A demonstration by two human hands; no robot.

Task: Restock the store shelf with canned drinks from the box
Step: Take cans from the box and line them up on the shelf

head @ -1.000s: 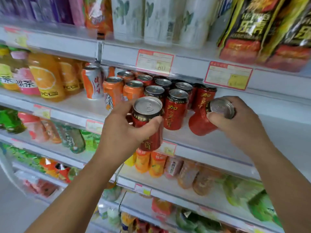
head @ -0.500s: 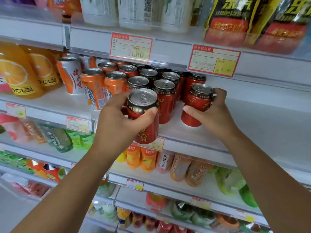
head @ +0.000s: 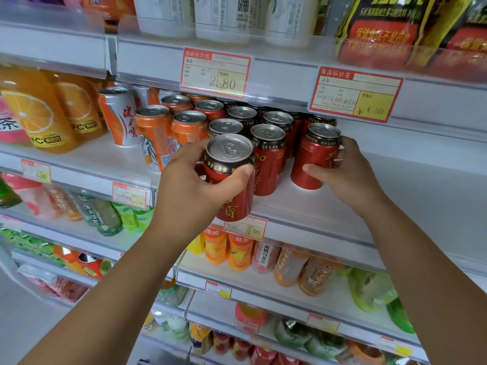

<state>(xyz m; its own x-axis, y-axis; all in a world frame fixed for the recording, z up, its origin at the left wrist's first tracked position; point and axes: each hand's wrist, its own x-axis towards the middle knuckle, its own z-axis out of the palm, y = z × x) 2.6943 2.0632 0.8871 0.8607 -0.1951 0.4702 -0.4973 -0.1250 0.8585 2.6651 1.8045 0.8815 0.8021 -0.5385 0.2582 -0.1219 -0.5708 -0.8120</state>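
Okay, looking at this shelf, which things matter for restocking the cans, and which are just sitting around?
Part of the job:
- left hand gripping a red can
- right hand holding a second red can on the shelf
- lined-up red cans

Just there:
- orange cans
- orange juice bottles
- price tags
- lower-shelf bottles

Retail premises: a grocery or convenience shop. Tiered white shelves (head: 421, 185) carry ranked stock, with red cans (head: 268, 159) at centre, orange juice bottles (head: 34, 111) at upper left and bottled drinks (head: 290, 262) below. Printed price tags (head: 216, 72) are clipped along the shelf edges.
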